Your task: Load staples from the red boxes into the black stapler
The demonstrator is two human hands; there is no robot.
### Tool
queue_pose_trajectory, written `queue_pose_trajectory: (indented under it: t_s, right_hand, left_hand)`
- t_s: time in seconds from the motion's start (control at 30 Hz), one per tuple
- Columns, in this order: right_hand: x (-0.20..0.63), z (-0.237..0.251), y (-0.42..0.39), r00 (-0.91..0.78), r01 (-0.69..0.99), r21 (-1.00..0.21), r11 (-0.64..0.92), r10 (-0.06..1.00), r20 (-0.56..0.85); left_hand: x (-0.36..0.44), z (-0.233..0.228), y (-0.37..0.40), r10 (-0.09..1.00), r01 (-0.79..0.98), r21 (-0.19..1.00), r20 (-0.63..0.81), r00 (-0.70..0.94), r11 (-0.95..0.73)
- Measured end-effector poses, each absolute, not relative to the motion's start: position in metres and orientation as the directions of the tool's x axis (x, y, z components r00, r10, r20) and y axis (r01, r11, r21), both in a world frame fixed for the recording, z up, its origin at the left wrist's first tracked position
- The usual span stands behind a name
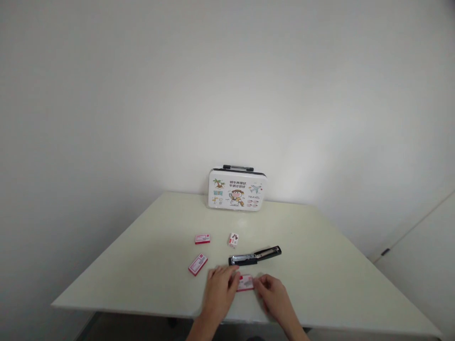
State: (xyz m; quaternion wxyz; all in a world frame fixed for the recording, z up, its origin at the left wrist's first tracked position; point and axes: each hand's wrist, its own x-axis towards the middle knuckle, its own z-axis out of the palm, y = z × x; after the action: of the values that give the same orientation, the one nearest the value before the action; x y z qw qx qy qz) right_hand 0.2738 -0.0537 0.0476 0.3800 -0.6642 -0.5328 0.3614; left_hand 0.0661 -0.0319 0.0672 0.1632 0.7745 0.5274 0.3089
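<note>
A small red-and-white staple box (245,283) lies near the front of the table between my two hands. My left hand (219,288) is at its left end, with the thumb against the box and the fingers bent beside it. At the right end, the fingertips of my right hand (273,292) are pinched together on the box's edge. Just beyond my hands, a black stapler (255,256) rests folded wide open, its metal inside facing up.
Two more red-and-white boxes, a nearer one (198,264) and a farther one (202,238), lie to the left. A small white box (233,240) sits behind the stapler. At the back, a white cartoon-printed case (237,190) with a black handle stands against the wall.
</note>
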Motion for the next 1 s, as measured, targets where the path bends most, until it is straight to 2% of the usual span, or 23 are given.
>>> queue_pose_trajectory:
  t_s: [0.13, 0.27, 0.4, 0.57, 0.8, 0.9, 1.0]
  right_hand:
    - [0.308, 0.052, -0.046, 0.208, 0.309, -0.921, -0.238, 0.962, -0.178]
    - [0.331, 0.071, -0.023, 0.149, 0.276, -0.951, -0.143, 0.983, -0.104]
    - [0.325, 0.093, 0.015, 0.000, 0.361, -0.932, 0.008, 1.000, 0.008]
    - [0.288, 0.102, 0.044, -0.213, 0.528, -0.830, 0.180, 0.974, 0.076]
    - [0.276, 0.100, 0.031, -0.253, 0.675, -0.707, 0.212, 0.966, 0.048]
    - [0.288, 0.097, 0.016, -0.181, 0.708, -0.683, 0.180, 0.981, 0.071]
    - [0.299, 0.089, 0.004, -0.095, 0.727, -0.674, 0.129, 0.992, 0.087]
  left_hand:
    - [0.072, 0.071, -0.033, 0.913, 0.765, 0.508, 0.310, 0.266, -0.396]
    - [0.076, 0.072, -0.033, 0.916, 0.796, 0.466, 0.301, 0.267, -0.385]
    - [0.077, 0.073, -0.035, 0.920, 0.814, 0.443, 0.285, 0.271, -0.377]
    - [0.077, 0.076, -0.036, 0.924, 0.824, 0.430, 0.264, 0.276, -0.369]
    - [0.069, 0.077, -0.042, 0.898, 0.787, 0.446, 0.314, 0.308, -0.426]
    - [0.046, 0.072, -0.043, 0.898, 0.823, 0.429, 0.390, 0.204, -0.373]
    - [0.017, 0.067, -0.034, 0.884, 0.899, 0.388, 0.468, -0.003, -0.202]
